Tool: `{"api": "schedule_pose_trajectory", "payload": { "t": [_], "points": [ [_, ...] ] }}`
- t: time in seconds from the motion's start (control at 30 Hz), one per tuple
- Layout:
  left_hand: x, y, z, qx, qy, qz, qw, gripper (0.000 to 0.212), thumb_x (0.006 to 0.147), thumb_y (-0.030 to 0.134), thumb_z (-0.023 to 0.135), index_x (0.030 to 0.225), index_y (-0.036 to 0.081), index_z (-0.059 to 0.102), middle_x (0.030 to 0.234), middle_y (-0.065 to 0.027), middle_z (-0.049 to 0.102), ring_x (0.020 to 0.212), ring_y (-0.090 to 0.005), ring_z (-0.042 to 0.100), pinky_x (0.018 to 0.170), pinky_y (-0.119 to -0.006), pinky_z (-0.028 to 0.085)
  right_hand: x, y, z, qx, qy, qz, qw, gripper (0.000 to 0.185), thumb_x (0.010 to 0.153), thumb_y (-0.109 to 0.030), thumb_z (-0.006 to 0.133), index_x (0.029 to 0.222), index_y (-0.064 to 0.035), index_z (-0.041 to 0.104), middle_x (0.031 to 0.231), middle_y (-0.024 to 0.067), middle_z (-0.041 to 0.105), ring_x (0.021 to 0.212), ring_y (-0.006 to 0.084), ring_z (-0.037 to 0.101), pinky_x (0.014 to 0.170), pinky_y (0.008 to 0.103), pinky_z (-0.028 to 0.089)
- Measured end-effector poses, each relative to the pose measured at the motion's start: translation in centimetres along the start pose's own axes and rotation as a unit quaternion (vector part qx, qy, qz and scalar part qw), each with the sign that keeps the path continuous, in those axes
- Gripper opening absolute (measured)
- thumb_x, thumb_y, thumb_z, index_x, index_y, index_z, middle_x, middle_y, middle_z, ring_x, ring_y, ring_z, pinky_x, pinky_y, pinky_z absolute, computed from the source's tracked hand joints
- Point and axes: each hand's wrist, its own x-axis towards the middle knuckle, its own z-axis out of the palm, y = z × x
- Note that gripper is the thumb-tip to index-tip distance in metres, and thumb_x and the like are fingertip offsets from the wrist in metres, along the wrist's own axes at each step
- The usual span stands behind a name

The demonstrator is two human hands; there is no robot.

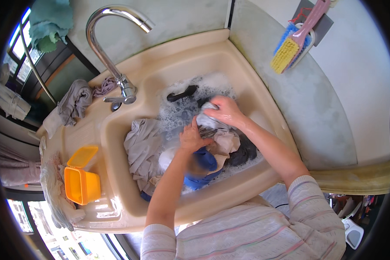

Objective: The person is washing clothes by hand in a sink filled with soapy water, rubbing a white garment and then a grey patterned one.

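Observation:
My right hand (pixel 226 112) is closed around a bunched, wet light-grey cloth (pixel 209 118) above soapy water in the beige sink (pixel 198 60). Just left of it, my left hand (pixel 195 136) grips the lower part of the same cloth between thumb and fingers. Beneath my hands are a beige cloth (pixel 227 141) and a blue cloth (pixel 206 159), partly behind my left forearm. Dark fabric (pixel 245 151) lies wet at the right. A grey garment (pixel 143 148) is heaped against the left wall. Black fabric (pixel 183 93) pokes through the suds.
A chrome faucet (pixel 97 42) arches over the sink's back left. On the left ledge stands a yellow plastic box (pixel 83 185) with its lid raised. Grey cloth (pixel 76 100) and pale cloth (pixel 57 195) lie along the ledge. Brushes (pixel 289 52) hang on the right wall.

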Motion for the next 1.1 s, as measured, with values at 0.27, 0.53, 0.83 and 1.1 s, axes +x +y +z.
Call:
{"api": "schedule_pose_trajectory", "payload": {
  "t": [0.27, 0.53, 0.83, 1.1],
  "points": [
    [-0.2, -7.9, -2.9, -0.595, 0.084, -0.308, 0.737, 0.045, 0.074, 0.008, 0.067, 0.115, -0.003, 0.05, 0.105, -0.0113, 0.061, 0.093, -0.0257, 0.06, 0.081, -0.037, 0.049, -0.5, 6.1, 0.0, 0.023, -0.088, 0.148, 0.985, 0.073, 0.07, -0.036, 0.072, 0.126, -0.0002, 0.042, 0.125, 0.0206, 0.047, 0.118, 0.0327, 0.044, 0.099, 0.0374, 0.035],
    [-0.8, -8.2, 0.1, -0.693, -0.042, -0.248, 0.676, 0.055, 0.081, 0.027, 0.066, 0.125, 0.005, 0.042, 0.117, -0.006, 0.055, 0.105, -0.0226, 0.054, 0.09, -0.039, 0.044, -2.3, 6.4, 7.5, -0.082, -0.137, 0.122, 0.98, 0.03, 0.076, -0.033, 0.056, 0.079, -0.0042, 0.064, 0.078, 0.0201, 0.062, 0.074, 0.0375, 0.06, 0.068, 0.045, 0.047],
    [-0.9, -7.4, 1.3, -0.716, -0.054, -0.219, 0.66, 0.026, 0.078, 0.011, 0.06, 0.101, -0.001, 0.058, 0.083, -0.0082, 0.064, 0.068, -0.0178, 0.062, 0.059, -0.03, 0.052, -6.5, -2.7, 9.0, -0.013, -0.06, -0.002, 0.998, 0.032, 0.082, -0.038, 0.051, 0.071, -0.0087, 0.06, 0.07, 0.017, 0.06, 0.063, 0.0369, 0.058, 0.057, 0.0456, 0.044],
    [-0.3, -1.2, -13.0, -0.697, -0.004, -0.19, 0.692, 0.02, 0.083, 0.016, 0.055, 0.097, 0.003, 0.056, 0.083, -0.0081, 0.064, 0.062, -0.0175, 0.062, 0.038, -0.027, 0.045, -3.0, 4.5, 4.0, 0.047, -0.16, 0.159, 0.973, 0.061, 0.074, -0.047, 0.065, 0.114, -0.0027, 0.052, 0.107, 0.0179, 0.059, 0.098, 0.0315, 0.057, 0.084, 0.0378, 0.044]
  ]
}}
